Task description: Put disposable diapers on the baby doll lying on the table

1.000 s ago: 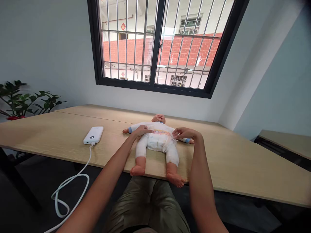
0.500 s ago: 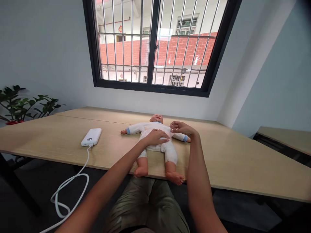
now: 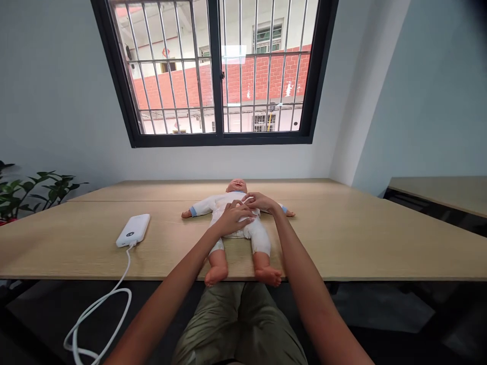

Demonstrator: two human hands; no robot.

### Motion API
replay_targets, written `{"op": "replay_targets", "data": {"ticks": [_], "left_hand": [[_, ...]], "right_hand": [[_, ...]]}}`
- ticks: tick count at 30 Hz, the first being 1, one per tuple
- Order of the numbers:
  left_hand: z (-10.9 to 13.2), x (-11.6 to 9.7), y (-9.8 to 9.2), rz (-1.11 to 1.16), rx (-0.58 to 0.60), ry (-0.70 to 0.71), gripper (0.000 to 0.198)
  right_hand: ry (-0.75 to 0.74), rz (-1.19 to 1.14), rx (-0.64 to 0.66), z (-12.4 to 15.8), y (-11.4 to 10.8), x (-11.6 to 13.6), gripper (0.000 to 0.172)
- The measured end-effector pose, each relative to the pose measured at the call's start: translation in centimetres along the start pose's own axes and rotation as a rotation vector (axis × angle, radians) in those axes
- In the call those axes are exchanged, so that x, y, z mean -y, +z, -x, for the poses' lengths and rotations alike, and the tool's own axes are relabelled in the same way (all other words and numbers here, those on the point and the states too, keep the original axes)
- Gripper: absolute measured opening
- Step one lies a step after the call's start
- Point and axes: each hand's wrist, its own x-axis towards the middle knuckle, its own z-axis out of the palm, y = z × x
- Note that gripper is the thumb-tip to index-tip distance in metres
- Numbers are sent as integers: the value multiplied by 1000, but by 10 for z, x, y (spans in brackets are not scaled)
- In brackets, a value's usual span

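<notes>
A spread left hand (image 3: 236,219) is resting on a baby doll (image 3: 249,233) lying on its back, feet toward a wooden table's (image 3: 327,233) near edge, while the curled right hand (image 3: 263,202) is touching its chest, any grip unclear.

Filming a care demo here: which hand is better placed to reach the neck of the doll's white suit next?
Probably the right hand: its fingers rest high on the doll's chest, nearer the neck, while the left hand lies lower, over the belly.

Smooth vinyl doll (image 3: 216,275), cloth suit (image 3: 203,205), matt wood-look desk (image 3: 335,238), glossy plastic pwr bank (image 3: 133,229)
</notes>
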Motion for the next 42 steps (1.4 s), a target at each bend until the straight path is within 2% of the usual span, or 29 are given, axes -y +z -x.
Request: {"op": "replay_targets", "data": {"ticks": [2, 4, 7, 10, 14, 16, 18, 20, 23, 27, 31, 37, 42], "left_hand": [[0, 1, 0, 3, -96, -69, 29], [1, 4, 0, -9, -180, -199, 40], [2, 7, 1, -47, -177, -323, 43], [3, 9, 1, -49, -156, -307, 40], [3, 9, 1, -1, -310, -248, 41], [4, 9, 1, -21, -378, -282, 46], [4, 10, 1, -64, -381, -352, 52], [5, 10, 2, -117, -309, -362, 51], [7, 9, 2, -201, -191, -252, 40], [8, 7, 2, -292, -127, -128, 39], [9, 6, -1, -298, -85, -69, 40], [9, 5, -2, -194, -98, -86, 37], [7, 6, -1, -127, -270, -115, 30]], "right_hand": [[-12, -17, -23, -1, 4, -1, 37], [-11, 4, -62, -3, 6, -3, 38], [17, 34, -161, -6, 7, -6, 37], [-10, 43, -325, -10, 6, -10, 28], [-25, 56, -636, -13, 3, -14, 12], [-8, 70, -720, -14, 1, -16, 11], [-13, 91, -749, -14, -1, -18, 11], [-28, 115, -775, -15, -3, -21, 12], [-39, 158, -806, -17, -5, -28, 15], [1, 224, -841, -18, -6, -37, 17], [47, 319, -866, -14, -4, -43, 14], [70, 471, -913, -11, 3, -44, 13], [16, 570, -996, -13, 7, -45, 13]]}}
